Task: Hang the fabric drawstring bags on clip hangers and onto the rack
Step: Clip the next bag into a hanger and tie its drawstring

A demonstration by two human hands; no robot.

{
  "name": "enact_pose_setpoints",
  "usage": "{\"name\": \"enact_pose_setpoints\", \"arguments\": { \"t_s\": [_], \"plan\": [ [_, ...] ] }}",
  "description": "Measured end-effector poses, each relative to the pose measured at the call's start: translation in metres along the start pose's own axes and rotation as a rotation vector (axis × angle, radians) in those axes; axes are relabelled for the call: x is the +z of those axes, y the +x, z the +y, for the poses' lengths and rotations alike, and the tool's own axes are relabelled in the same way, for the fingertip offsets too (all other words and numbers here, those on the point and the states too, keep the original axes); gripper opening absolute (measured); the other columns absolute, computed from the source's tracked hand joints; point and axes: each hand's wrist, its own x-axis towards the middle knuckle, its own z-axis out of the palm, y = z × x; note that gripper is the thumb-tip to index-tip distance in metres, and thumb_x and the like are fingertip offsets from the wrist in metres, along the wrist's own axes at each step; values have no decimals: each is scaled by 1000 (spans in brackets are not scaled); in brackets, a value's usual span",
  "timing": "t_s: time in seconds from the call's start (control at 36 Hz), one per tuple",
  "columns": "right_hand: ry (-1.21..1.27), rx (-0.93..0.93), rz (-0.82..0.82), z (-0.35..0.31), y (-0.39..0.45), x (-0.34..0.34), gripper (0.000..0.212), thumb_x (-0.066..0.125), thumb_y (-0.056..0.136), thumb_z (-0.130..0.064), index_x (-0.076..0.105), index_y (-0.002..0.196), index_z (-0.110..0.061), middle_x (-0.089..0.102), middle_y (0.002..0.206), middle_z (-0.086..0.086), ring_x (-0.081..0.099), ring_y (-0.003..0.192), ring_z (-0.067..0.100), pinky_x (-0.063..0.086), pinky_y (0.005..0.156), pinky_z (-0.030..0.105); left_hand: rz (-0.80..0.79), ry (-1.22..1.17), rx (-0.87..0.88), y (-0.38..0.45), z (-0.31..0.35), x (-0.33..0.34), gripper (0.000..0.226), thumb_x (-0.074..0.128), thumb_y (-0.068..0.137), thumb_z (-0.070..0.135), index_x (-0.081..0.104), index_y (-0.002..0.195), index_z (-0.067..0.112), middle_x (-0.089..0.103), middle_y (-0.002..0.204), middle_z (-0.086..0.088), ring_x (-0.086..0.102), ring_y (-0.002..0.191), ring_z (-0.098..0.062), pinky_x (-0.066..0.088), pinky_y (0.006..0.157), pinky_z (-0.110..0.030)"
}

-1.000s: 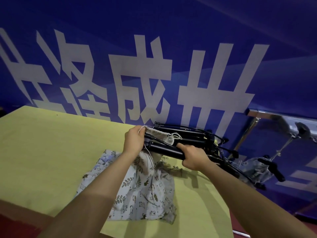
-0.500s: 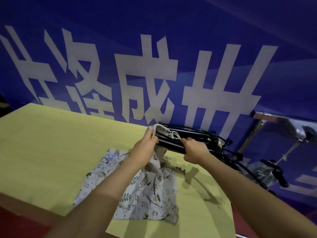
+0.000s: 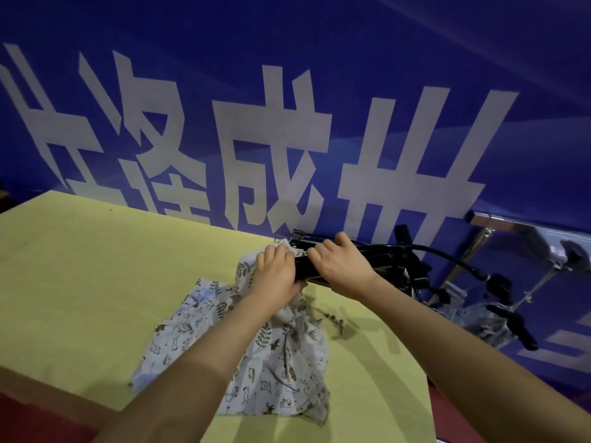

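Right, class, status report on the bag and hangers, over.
Left hand pinching the bag top. Right hand gripping the hangers on the table. Nothing blocking.

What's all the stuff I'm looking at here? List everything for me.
printed fabric bags: a pile, count unclear, white with leaf and animal print, on the table under the hands
clip hangers: a bunch, black, at the table's far right edge
table: one, yellow-green top
banner: one, blue with large white characters, behind the table
rack: one, shiny metal, far right, hung bag partly visible
left hand: grips a bag's top edge
right hand: grips a hanger
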Motion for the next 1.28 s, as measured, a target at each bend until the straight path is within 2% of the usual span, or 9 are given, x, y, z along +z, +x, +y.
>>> {"name": "enact_pose_setpoints", "arguments": {
  "t_s": [0.14, 0.31, 0.42, 0.56, 0.69, 0.83, 0.97, 1.08, 1.28],
  "plan": [
    [-68, -36, 264, 1, -1, 7, 27, 59, 76, -14, 62, 102, -12, 65, 98, 3, 60, 88, 24, 32, 93, 38, 13, 35, -22, 5, 0, 1, 52, 44, 93, 47, 39, 126, 7, 43, 127, -8, 39, 116, -26, 32, 93, -32],
    [42, 87, 467, -5, -11, 13, 28, 63, 79, -21, 57, 104, -11, 64, 102, 6, 59, 84, 24, 34, 80, 33, 81, -64, -113, 12, -8, -1, 38, 51, 92, 34, 43, 119, 9, 45, 122, -8, 40, 112, -25, 33, 92, -31],
    [246, 203, 299, -14, -12, 17, 18, 48, 87, -28, 50, 94, -12, 59, 87, 5, 58, 76, 26, 37, 69, 33, 193, -116, -155, 14, -10, -5, 48, 51, 90, 49, 50, 110, 6, 51, 111, -10, 43, 105, -27, 35, 89, -33],
    [848, 625, -51, -25, 5, 6, 43, 44, 94, -47, 51, 123, -16, 58, 116, 5, 57, 106, 23, 51, 82, 36, 236, -175, -160, 12, -15, -4, 53, 48, 89, 55, 52, 107, 6, 51, 106, -11, 43, 101, -26, 34, 85, -33],
    [1056, 635, -185, -28, 19, 6, 24, 49, 93, -35, 62, 91, -15, 67, 83, 7, 63, 76, 25, 55, 70, 46, 262, -271, -185, 8, -17, -7, 54, 51, 88, 54, 52, 104, 3, 51, 102, -13, 42, 99, -28, 35, 85, -34],
    [1389, 819, 44, -24, 23, 1, 16, 46, 97, -10, 56, 108, -5, 64, 95, 7, 63, 80, 17, 49, 58, 14, 220, -352, -234, 5, -23, -8, 52, 47, 91, 52, 47, 110, 3, 44, 110, -12, 38, 103, -27, 34, 91, -35],
    [1637, 858, 239, -10, 25, -13, 15, 38, 100, -8, 47, 109, -14, 62, 97, 7, 63, 86, 22, 55, 73, 32, 183, -386, -297, 3, -28, -4, 54, 41, 93, 53, 43, 112, 3, 41, 114, -12, 37, 105, -26, 32, 92, -34],
    [1821, 824, 251, -5, 28, -29, 30, 32, 97, 3, 59, 103, -10, 65, 93, 7, 65, 80, 14, 55, 67, 18, 183, -344, -302, 0, -26, -1, 54, 39, 93, 53, 44, 114, 3, 43, 113, -12, 39, 104, -26, 33, 91, -33],
    [1834, 752, 217, -8, 30, -31, 19, 52, 92, -9, 60, 108, -1, 68, 93, 6, 65, 76, 10, 51, 68, 19, 161, -219, -283, -3, -20, -4, 45, 42, 95, 46, 41, 119, 7, 43, 118, -9, 39, 109, -25, 34, 92, -32]
  ]
}}
